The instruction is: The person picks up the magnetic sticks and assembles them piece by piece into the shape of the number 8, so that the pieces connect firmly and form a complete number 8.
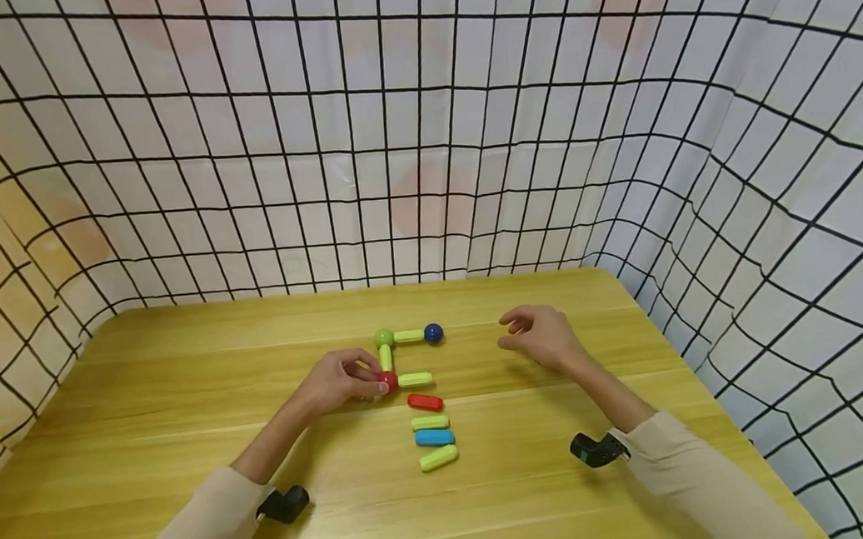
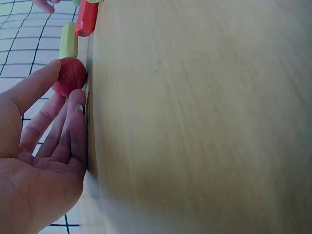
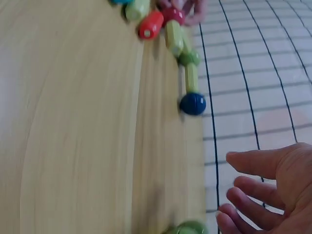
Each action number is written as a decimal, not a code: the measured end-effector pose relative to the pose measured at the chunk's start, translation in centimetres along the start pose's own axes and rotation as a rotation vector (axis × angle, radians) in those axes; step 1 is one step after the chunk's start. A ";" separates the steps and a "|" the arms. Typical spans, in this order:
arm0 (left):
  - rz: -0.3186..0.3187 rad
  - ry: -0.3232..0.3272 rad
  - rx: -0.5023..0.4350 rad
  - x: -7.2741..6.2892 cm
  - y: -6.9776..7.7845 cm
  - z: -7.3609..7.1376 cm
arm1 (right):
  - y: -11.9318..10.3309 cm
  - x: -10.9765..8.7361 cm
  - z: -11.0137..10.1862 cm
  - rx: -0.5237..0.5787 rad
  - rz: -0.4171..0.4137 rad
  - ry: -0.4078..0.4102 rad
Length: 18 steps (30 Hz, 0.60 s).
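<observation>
With thumb and fingers, my left hand point(image 1: 345, 377) pinches a red ball point(image 1: 388, 380) on the table. From that ball one yellow-green rod point(image 1: 415, 379) points right and another point(image 1: 386, 358) runs back to a green ball point(image 1: 384, 337). A further yellow-green rod point(image 1: 409, 336) joins the green ball to a dark blue ball point(image 1: 433, 333). To the right, my right hand point(image 1: 543, 337) is held over the table, fingers loosely bent and holding nothing. Another green ball point(image 3: 187, 228) shows at the bottom edge of the right wrist view, near that hand.
In front of the joined pieces lie loose rods in a column: a red rod point(image 1: 426, 402), a yellow-green rod point(image 1: 430, 422), a blue rod point(image 1: 434, 438) and a slanted yellow-green rod point(image 1: 439, 458). A black grid net point(image 1: 426, 195) surrounds the wooden table's point(image 1: 184, 379) back and sides.
</observation>
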<state>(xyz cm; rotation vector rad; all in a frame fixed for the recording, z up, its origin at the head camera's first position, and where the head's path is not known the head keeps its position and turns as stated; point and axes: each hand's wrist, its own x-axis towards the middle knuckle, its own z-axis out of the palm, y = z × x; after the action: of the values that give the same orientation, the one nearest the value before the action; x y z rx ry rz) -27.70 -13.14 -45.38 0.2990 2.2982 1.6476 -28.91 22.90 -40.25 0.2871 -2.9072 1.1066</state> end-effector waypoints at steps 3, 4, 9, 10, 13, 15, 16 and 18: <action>-0.007 0.000 -0.009 0.0 0.0 0.0 | 1.2 0.2 -0.5 -0.006 0.005 0.053; -0.009 0.000 -0.013 0.0 0.0 0.1 | 1.6 0.2 -0.6 -0.012 0.008 0.067; -0.008 0.000 -0.015 -0.1 0.0 0.1 | 3.1 0.4 -0.6 -0.041 0.039 0.124; -0.009 0.000 -0.011 -0.1 0.1 0.1 | 3.4 0.4 -0.6 -0.043 0.046 0.129; -0.006 -0.003 -0.004 -0.1 0.1 0.0 | 4.1 0.5 -0.5 -0.037 0.069 0.131; -0.007 -0.002 -0.004 -0.1 0.1 0.0 | 4.4 0.6 -0.4 -0.035 0.081 0.126; -0.004 -0.004 -0.001 -0.1 0.1 0.0 | 4.6 0.6 -0.3 -0.039 0.083 0.124; -0.002 0.000 0.002 -0.1 0.1 0.0 | 4.9 0.7 -0.2 -0.046 0.089 0.123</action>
<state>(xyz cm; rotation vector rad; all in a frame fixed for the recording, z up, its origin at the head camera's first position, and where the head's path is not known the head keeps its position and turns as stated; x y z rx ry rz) -27.60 -13.13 -45.23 0.2970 2.2998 1.6447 -30.45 26.50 -43.23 0.0865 -2.8564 1.0275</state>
